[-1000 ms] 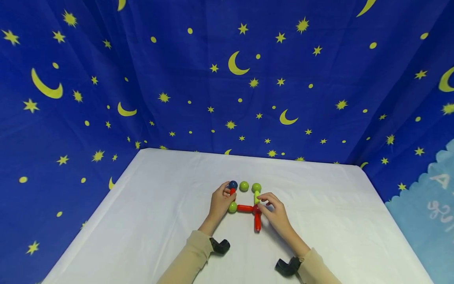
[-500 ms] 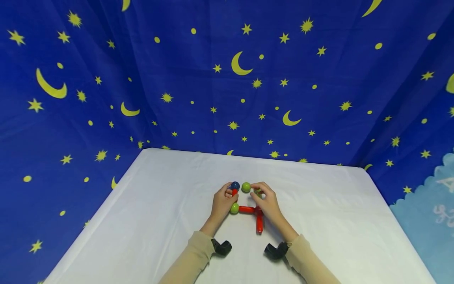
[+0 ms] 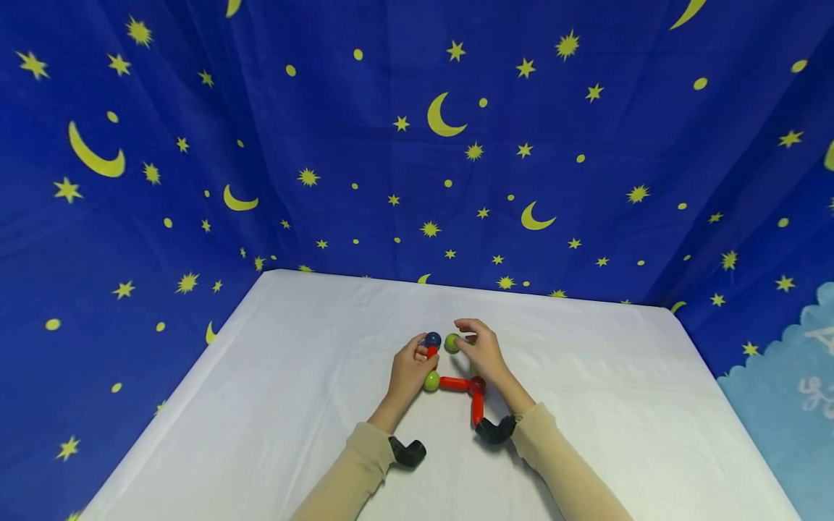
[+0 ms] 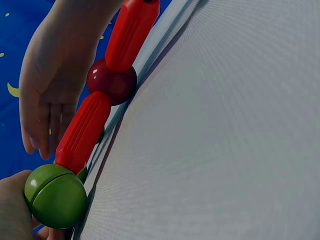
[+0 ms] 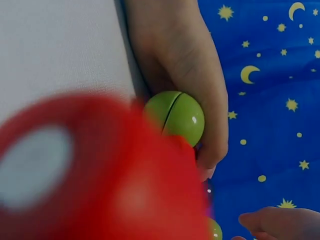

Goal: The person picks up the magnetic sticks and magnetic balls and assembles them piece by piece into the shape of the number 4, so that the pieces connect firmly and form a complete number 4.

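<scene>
My left hand (image 3: 407, 373) grips a red toy building stick (image 3: 432, 352) on the structure's left side, a blue ball (image 3: 433, 339) at its far end and a green ball (image 4: 56, 196) at its near end. From there another red stick (image 3: 454, 383) runs to a dark red ball (image 4: 112, 81), which bears a third red stick (image 3: 478, 407) pointing toward me. My right hand (image 3: 485, 354) reaches over a loose green ball (image 3: 452, 343); its thumb overlaps the ball, while its fingers arch beyond it, apart. That hand hides most of the structure's right side.
Everything lies on a white-covered table (image 3: 313, 362). A blue curtain (image 3: 365, 130) with yellow moons and stars surrounds it. Black wrist devices (image 3: 409, 454) sit at both cuffs. The third red stick looms large and blurred in the right wrist view.
My right hand has moved from the dark red ball and yellow-green stick up and left, to the loose green ball. My left hand keeps its grip on the red stick.
</scene>
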Available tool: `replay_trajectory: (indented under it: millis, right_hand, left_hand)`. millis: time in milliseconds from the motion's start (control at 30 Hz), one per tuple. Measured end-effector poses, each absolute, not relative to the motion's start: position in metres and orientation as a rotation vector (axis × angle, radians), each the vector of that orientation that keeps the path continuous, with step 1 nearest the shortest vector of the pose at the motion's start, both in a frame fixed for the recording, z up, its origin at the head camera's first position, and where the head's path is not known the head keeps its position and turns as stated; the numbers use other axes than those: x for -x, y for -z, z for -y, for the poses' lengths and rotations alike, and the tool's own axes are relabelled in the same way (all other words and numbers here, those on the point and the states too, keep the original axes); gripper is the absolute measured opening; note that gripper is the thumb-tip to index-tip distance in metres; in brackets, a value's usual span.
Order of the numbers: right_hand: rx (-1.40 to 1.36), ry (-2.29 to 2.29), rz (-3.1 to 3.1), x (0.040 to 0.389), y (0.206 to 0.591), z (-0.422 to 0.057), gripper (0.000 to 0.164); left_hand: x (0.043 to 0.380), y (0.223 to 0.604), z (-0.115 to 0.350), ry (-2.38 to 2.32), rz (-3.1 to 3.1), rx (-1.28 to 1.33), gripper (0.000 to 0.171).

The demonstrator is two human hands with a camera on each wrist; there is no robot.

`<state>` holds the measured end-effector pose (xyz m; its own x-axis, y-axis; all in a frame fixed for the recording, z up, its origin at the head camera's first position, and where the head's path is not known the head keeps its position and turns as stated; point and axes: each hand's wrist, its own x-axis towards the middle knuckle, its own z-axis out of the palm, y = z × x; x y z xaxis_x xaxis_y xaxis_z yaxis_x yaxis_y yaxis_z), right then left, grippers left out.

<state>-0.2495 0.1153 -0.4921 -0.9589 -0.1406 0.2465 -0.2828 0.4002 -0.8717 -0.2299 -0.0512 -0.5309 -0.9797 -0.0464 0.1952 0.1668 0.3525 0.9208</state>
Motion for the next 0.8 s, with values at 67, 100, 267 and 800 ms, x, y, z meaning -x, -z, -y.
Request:
replay_trajectory:
  millis: [67, 100, 267, 800]
  right_hand:
    - [-0.388, -1.57, 2.55, 0.252, 0.493, -0.116, 0.036]
    - [-0.391, -1.548, 2.566, 0.253, 0.494, -0.116, 0.036]
    - [-0.415, -1.458, 2.605, 0.256, 0.495, -0.116, 0.035]
    - [-0.414, -1.301, 2.721, 0.26, 0.507, -0.118, 0.036]
  left_hand:
    - [0.231, 0.531, 0.051, 1.695, 2.419, 0.11, 0.05]
    - [0.231, 0.531, 0.051, 1.698, 2.417, 0.11, 0.05]
    - [0.23, 0.531, 0.051, 1.701, 2.412, 0.113, 0.05]
    - [0.23, 0.531, 0.05, 1.708, 2.411, 0.123, 0.05]
